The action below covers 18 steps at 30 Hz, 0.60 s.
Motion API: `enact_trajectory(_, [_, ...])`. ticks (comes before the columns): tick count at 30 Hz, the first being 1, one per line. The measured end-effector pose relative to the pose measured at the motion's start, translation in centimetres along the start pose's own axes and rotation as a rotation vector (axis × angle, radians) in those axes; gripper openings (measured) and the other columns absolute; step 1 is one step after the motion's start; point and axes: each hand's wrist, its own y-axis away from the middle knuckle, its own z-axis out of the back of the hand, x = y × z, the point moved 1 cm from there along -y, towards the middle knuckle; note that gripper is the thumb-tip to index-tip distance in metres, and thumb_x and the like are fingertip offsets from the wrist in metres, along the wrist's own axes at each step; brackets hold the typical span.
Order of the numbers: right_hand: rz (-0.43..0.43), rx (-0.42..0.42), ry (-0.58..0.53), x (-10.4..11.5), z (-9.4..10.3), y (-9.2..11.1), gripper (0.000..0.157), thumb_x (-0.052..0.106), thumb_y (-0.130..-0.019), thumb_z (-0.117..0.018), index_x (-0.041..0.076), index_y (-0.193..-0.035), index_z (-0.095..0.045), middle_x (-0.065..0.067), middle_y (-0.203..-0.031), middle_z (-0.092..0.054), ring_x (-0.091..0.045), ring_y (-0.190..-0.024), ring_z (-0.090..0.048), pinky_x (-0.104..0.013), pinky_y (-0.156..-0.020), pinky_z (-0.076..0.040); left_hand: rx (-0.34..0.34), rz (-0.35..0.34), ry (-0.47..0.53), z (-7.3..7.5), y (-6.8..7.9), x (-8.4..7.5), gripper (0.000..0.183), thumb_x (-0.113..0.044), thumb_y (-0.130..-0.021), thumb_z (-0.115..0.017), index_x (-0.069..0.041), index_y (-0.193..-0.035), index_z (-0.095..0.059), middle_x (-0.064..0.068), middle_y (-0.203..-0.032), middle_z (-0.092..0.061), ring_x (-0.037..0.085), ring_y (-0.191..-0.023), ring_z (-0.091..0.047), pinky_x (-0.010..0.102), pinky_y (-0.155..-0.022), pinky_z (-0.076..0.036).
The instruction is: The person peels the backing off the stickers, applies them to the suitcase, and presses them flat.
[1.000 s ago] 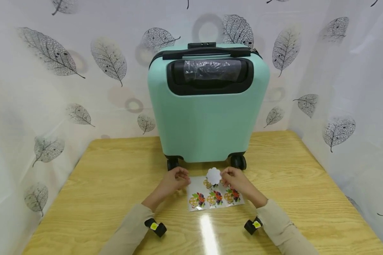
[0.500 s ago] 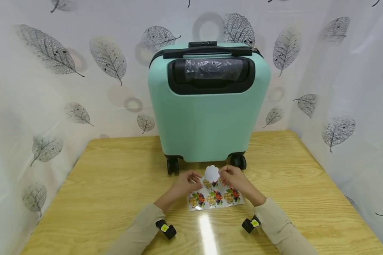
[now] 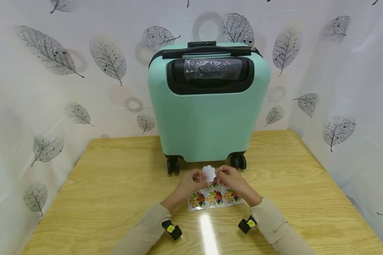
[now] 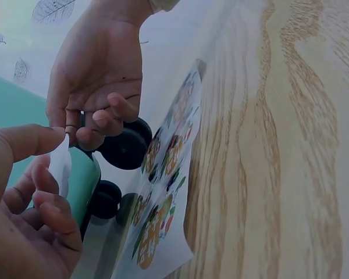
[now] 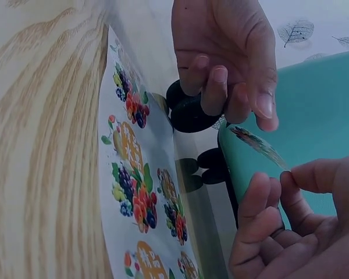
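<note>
A small scalloped sticker (image 3: 209, 173) is raised over the sticker sheet, its white back toward the head camera. My right hand (image 3: 232, 178) pinches its right edge between thumb and forefinger, as the right wrist view shows, where the fruit print (image 5: 259, 145) is seen edge-on. Beside the sticker's left edge is my left hand (image 3: 190, 183), thumb and forefinger spread apart around that side, other fingers bent. In the left wrist view, the left thumb overlaps the sticker's edge (image 4: 61, 165). Under both hands lies the glossy sheet (image 3: 207, 206) of fruit stickers, partly covered by them.
A mint-green suitcase (image 3: 207, 124) with black wheels (image 3: 238, 161) stands upright just behind the sheet. The wood-grain table (image 3: 121, 177) carries everything. Behind and along the sides hangs a white leaf-patterned curtain (image 3: 115, 102).
My left hand has moved right, from the sheet's left edge to the sticker's side. My right hand has shifted slightly left with the sticker, which has turned more edge-on.
</note>
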Motion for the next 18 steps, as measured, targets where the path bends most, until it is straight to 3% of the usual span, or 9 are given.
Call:
enact_trajectory(4, [0.006,0.007,0.002,-0.2,0.0,-0.1,0.023,0.02,-0.1,-0.048,-0.002,-0.099,-0.057,-0.007,-0.078,-0.058,-0.012,-0.063,-0.057,-0.025,-0.053,-0.044,-0.012,-0.001,0.002,-0.4,-0.1,0.0,0.024,-0.012,-0.082,-0.076,0.001,-0.098,-0.063,-0.003,-0.069,-0.048,0.01,-0.06,-0.042,0.02,-0.054,-0.038])
enact_trajectory(8, [-0.005,0.009,-0.01,-0.3,-0.1,-0.1,0.023,0.021,-0.1,-0.049,0.0,-0.098,-0.057,-0.009,-0.082,-0.059,-0.013,-0.064,-0.057,-0.025,-0.053,-0.043,-0.004,0.008,-0.011,-0.5,0.2,-1.0,0.021,-0.006,-0.083,-0.073,0.004,-0.097,-0.062,-0.002,-0.065,-0.045,0.01,-0.056,-0.038,0.02,-0.052,-0.035])
enact_trajectory(12, [-0.009,0.01,-0.021,-0.3,-0.2,0.0,0.022,0.021,-0.1,-0.049,0.0,-0.098,-0.056,-0.008,-0.081,-0.059,-0.013,-0.064,-0.057,-0.024,-0.052,-0.042,-0.021,0.004,-0.02,-0.8,0.1,-0.6,0.019,-0.008,-0.082,-0.074,0.001,-0.094,-0.063,-0.002,-0.062,-0.044,0.009,-0.054,-0.037,0.02,-0.05,-0.034])
enact_trajectory(14, [-0.012,0.011,-0.025,-0.3,-0.2,0.0,0.022,0.021,-0.1,-0.05,0.0,-0.098,-0.057,-0.006,-0.08,-0.059,-0.013,-0.063,-0.057,-0.024,-0.052,-0.042,-0.035,0.002,-0.024,-1.0,-0.4,0.4,0.018,-0.011,-0.082,-0.076,-0.002,-0.092,-0.064,-0.003,-0.061,-0.044,0.009,-0.053,-0.037,0.021,-0.049,-0.034])
enact_trajectory(18, [-0.016,0.021,-0.033,-0.2,-0.2,0.1,0.023,0.022,-0.1,-0.05,0.0,-0.099,-0.056,-0.005,-0.08,-0.058,-0.012,-0.063,-0.058,-0.024,-0.053,-0.043,-0.045,0.001,-0.035,-1.0,-0.5,0.4,0.016,-0.011,-0.082,-0.075,-0.004,-0.09,-0.064,-0.004,-0.06,-0.043,0.008,-0.052,-0.037,0.02,-0.049,-0.033])
